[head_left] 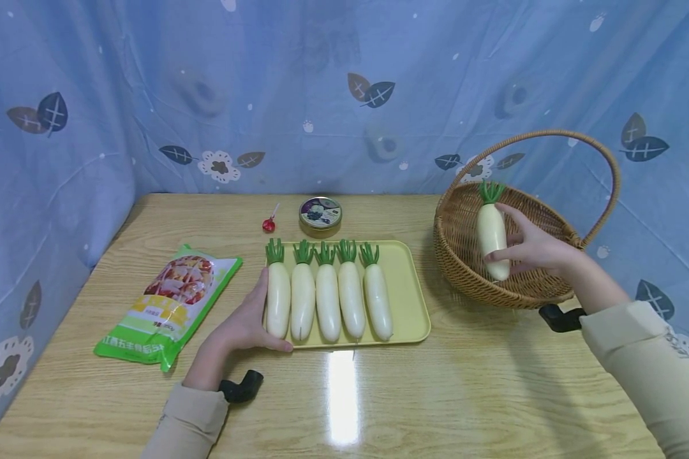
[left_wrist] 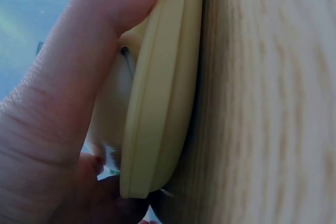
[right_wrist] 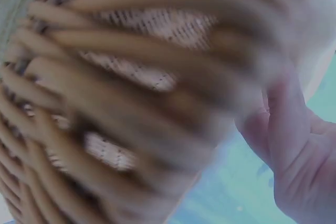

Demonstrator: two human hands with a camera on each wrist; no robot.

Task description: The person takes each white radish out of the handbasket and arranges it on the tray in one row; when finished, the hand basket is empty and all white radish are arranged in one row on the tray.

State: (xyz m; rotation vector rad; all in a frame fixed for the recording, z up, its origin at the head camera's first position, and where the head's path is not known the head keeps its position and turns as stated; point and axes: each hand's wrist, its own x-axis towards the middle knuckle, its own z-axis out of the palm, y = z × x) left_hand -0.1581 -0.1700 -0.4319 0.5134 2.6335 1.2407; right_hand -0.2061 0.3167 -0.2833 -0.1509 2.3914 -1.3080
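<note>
My right hand (head_left: 531, 245) grips a white radish (head_left: 491, 237) with green leaf stubs, held upright over the opening of a brown wicker basket (head_left: 471, 287). The basket's weave (right_wrist: 131, 108) fills most of the right wrist view, blurred, with part of the hand (right_wrist: 302, 150) beside it. At the left, my left hand (head_left: 244, 325) holds the front-left corner of a pale yellow tray (head_left: 410, 306). Its thumb (left_wrist: 105, 19) lies over the tray's rim (left_wrist: 157, 93) in the left wrist view; the other fingers are partly hidden. Several white radishes (head_left: 328, 303) lie side by side on the tray.
A green and white food packet (head_left: 169, 306) lies left of the tray. Behind the tray stand a round tin (head_left: 320, 217) and a red lollipop (head_left: 268, 224). The basket's tall handle (head_left: 551, 134) arches up before a blue patterned curtain (head_left: 298, 83). The table (head_left: 436, 395) is wood-grained.
</note>
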